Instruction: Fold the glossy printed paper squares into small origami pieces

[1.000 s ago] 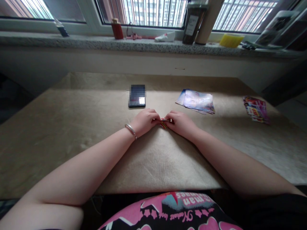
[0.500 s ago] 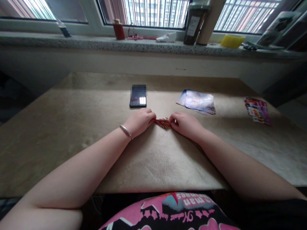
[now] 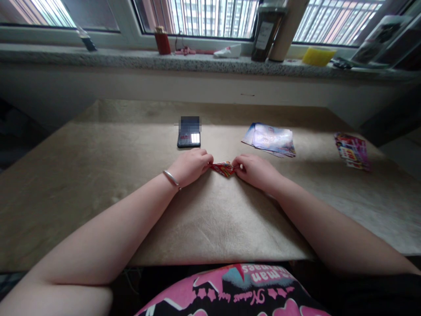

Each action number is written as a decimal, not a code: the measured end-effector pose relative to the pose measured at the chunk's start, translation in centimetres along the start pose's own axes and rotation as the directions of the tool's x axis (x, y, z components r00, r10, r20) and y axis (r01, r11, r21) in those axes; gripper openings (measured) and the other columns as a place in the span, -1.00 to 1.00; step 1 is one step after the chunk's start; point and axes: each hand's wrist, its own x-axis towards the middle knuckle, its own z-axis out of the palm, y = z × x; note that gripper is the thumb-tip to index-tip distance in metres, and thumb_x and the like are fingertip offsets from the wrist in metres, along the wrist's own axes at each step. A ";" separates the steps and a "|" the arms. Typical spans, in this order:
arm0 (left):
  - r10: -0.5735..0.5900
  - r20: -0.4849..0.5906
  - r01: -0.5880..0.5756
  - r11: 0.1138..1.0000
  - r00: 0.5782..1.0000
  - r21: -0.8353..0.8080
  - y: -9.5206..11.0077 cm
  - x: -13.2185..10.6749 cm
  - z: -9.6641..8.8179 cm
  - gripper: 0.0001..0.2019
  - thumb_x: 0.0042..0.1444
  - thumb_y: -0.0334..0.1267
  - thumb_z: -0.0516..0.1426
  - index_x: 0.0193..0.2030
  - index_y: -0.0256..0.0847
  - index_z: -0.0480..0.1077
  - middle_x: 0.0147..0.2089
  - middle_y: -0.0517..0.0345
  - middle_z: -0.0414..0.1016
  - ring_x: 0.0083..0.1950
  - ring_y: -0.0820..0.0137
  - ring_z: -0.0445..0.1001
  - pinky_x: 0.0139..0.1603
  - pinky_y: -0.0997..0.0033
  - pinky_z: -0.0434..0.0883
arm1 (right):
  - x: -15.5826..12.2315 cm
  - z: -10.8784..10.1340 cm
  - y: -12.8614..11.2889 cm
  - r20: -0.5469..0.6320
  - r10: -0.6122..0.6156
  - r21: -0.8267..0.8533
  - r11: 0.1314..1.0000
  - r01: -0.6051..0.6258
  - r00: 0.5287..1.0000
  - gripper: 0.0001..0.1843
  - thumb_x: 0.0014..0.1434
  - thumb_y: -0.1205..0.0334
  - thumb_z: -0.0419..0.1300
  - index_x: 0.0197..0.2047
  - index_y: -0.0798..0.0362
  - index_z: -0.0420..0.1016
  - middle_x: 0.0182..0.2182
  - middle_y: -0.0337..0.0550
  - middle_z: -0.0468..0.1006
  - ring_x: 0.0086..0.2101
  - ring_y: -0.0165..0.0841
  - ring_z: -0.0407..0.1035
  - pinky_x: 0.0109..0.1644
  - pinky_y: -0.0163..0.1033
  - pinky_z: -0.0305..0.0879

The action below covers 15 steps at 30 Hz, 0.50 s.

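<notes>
A small folded piece of red printed paper [image 3: 223, 168] lies on the tan table cover [image 3: 98, 175] between my two hands. My left hand [image 3: 190, 166], with a silver bracelet on the wrist, pinches the paper's left end with curled fingers. My right hand [image 3: 255, 170] pinches its right end the same way. Both hands rest on the table near its middle.
A dark phone [image 3: 189, 133] lies just beyond my hands. A stack of bluish printed papers [image 3: 269, 139] sits to the right, and a pink and red sheet [image 3: 352, 151] further right. The windowsill [image 3: 197, 61] holds a red lighter, a dark jar, a cardboard tube and a yellow pad.
My hands have drawn slightly apart, so more of the folded red paper shows between them than a second ago. Little has changed in the last half second.
</notes>
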 end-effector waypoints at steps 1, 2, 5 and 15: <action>0.016 0.008 -0.016 0.999 1.000 0.040 0.1 0.0 -0.1 -0.86 0.20 -0.35 0.05 -0.28 -0.26 0.45 -0.29 0.06 0.45 -0.27 0.35 0.40 -0.32 0.43 0.27 | 0.0 0.0 0.0 -0.001 -0.001 -0.004 1.000 0.001 1.000 -0.84 0.12 0.32 0.08 -0.26 0.01 0.48 -0.27 -0.15 0.53 -0.32 -0.34 0.36 -0.31 -0.30 0.11; 0.032 0.013 -0.033 0.997 0.999 0.076 0.2 0.0 -0.3 -0.85 0.20 -0.35 0.05 -0.30 -0.27 0.44 -0.30 0.06 0.44 -0.27 0.35 0.40 -0.33 0.43 0.26 | 0.0 0.1 -0.1 -0.002 -0.002 -0.008 1.000 0.002 1.000 -0.84 0.11 0.32 0.08 -0.27 0.02 0.47 -0.27 -0.15 0.53 -0.31 -0.34 0.36 -0.31 -0.30 0.11; 0.065 0.011 -0.066 0.990 0.998 0.122 0.3 0.0 -0.5 -0.86 0.18 -0.36 0.05 -0.32 -0.27 0.42 -0.29 0.07 0.44 -0.26 0.35 0.40 -0.34 0.43 0.25 | 0.1 0.1 -0.1 -0.007 -0.001 -0.014 1.000 0.001 1.000 -0.85 0.10 0.30 0.09 -0.29 0.00 0.47 -0.28 -0.17 0.53 -0.32 -0.35 0.35 -0.33 -0.30 0.09; 0.040 -0.101 -0.047 0.997 0.994 -0.068 0.1 0.0 0.4 -0.89 0.13 -0.29 0.10 -0.35 -0.26 0.42 -0.28 0.06 0.42 -0.25 0.34 0.37 -0.26 0.40 0.31 | 0.2 0.5 0.3 -0.051 -0.006 0.070 0.998 0.009 0.999 -0.85 0.09 0.30 0.08 -0.32 0.00 0.48 -0.33 -0.20 0.52 -0.38 -0.39 0.32 -0.34 -0.32 0.10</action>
